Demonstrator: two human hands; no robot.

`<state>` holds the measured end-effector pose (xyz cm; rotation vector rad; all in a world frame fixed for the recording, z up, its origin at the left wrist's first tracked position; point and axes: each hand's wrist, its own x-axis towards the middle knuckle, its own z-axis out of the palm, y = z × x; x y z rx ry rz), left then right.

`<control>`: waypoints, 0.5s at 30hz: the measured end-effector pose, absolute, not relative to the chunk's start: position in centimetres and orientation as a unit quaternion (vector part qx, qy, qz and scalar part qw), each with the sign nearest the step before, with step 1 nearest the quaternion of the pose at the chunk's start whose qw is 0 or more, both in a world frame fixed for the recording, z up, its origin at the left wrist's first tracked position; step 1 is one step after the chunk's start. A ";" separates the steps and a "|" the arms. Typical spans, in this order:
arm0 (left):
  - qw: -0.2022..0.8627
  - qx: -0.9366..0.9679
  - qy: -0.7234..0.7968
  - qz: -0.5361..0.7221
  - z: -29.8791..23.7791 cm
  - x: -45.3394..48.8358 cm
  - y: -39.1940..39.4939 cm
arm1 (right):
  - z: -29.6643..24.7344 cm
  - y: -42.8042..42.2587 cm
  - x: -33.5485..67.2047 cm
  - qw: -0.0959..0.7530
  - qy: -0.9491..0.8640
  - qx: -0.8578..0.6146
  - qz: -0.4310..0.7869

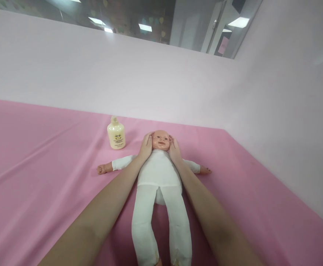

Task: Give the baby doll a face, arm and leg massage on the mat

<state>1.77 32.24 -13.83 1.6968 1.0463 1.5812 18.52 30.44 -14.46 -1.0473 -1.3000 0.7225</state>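
A baby doll [159,170] with a white cloth body lies on its back, its arms spread out to both sides and its legs toward me. My left hand [146,146] rests against the left side of the doll's head [160,141], fingers stretched out along it. On the opposite side my right hand [174,148] lies in the same way, flat against the head with its fingers extended. Both palms touch the head near the cheeks, and the fingertips reach up beside the temples. My forearms pass over the doll's upper arms.
A cream-coloured pump bottle [116,135] with dark print stands upright to the left of the doll's head. Pink cloth [53,159] with some folds covers the surface. A white wall [103,74] rises behind, with a window [139,22] above it, and another wall stands at right.
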 end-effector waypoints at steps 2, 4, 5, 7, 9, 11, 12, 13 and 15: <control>0.299 0.628 0.394 0.601 -13.9 1.8 32.3 | -14.7 30.7 18.6 0.616 -0.566 -0.439 0.327; 0.301 0.623 0.391 0.607 -14.1 1.8 32.4 | -14.8 30.8 18.6 0.617 -0.567 -0.430 0.338; 0.301 0.622 0.389 0.609 -14.1 1.8 32.4 | -14.7 30.7 18.6 0.616 -0.565 -0.431 0.340; 0.302 0.623 0.385 0.611 -14.1 1.8 32.4 | -14.5 30.5 18.5 0.616 -0.560 -0.444 0.332; 0.299 0.631 0.383 0.606 -14.1 1.8 32.3 | -14.1 30.1 18.4 0.613 -0.559 -0.464 0.310; 0.295 0.650 0.376 0.591 -13.9 1.8 32.1 | -13.7 29.6 18.4 0.604 -0.568 -0.481 0.286; 0.295 0.662 0.372 0.580 -13.9 1.8 32.0 | -13.6 29.4 18.3 0.595 -0.576 -0.486 0.280; 0.295 0.674 0.368 0.569 -13.8 1.8 31.9 | -13.5 29.2 18.3 0.584 -0.586 -0.487 0.280; 0.297 0.688 0.366 0.552 -13.8 1.8 31.9 | -13.3 28.9 18.2 0.563 -0.607 -0.483 0.285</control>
